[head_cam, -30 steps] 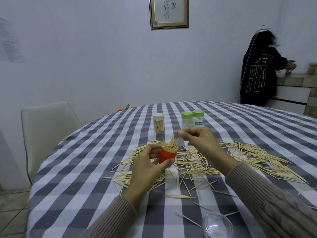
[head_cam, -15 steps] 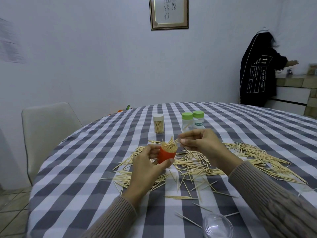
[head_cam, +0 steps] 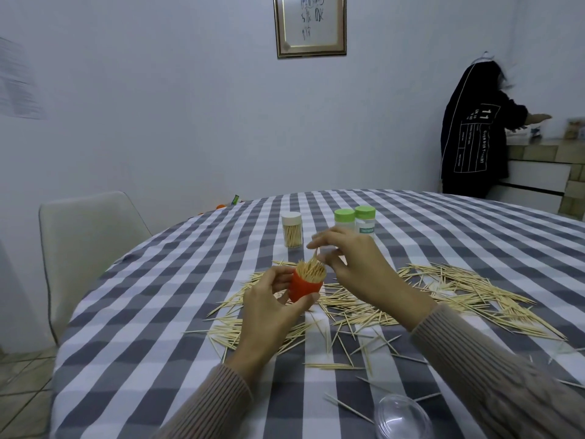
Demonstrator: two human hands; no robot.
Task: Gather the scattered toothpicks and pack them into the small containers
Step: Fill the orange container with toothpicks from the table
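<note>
1. Orange plastic is the container (head_cam: 304,286) the left hand (head_cam: 269,307) holds just above the table (head_cam: 133,312), fingers and thumb curled round its wall; it is crammed with toothpicks standing on end, tips fanning a little past the rim.
2. What has changed: half a second ago the right hand (head_cam: 351,264) held its pinch level with the rim, the sticks lying almost flat. Now the hand has risen slightly and turned, and the single toothpick (head_cam: 314,255) pinched between thumb and forefinger stands nearly upright, its lower end at the top of the bundle. The left hand has kept its hold and place.
3. For the task this reads as one more stick being fed in. The container looks close to full, so capping it and moving to another may be near.
4. The loose toothpicks (head_cam: 443,289) are pale, thin and pointed, spread in a wide band across the checked cloth from under the left hand far out to the right, with stragglers nearer the person. Most of the work appears to remain.
5. Farther off stand a white-capped jar (head_cam: 292,229) already holding sticks and two green-capped jars (head_cam: 354,221), partly hidden behind the right hand. A clear lid (head_cam: 400,418) lies at the near edge.
</note>
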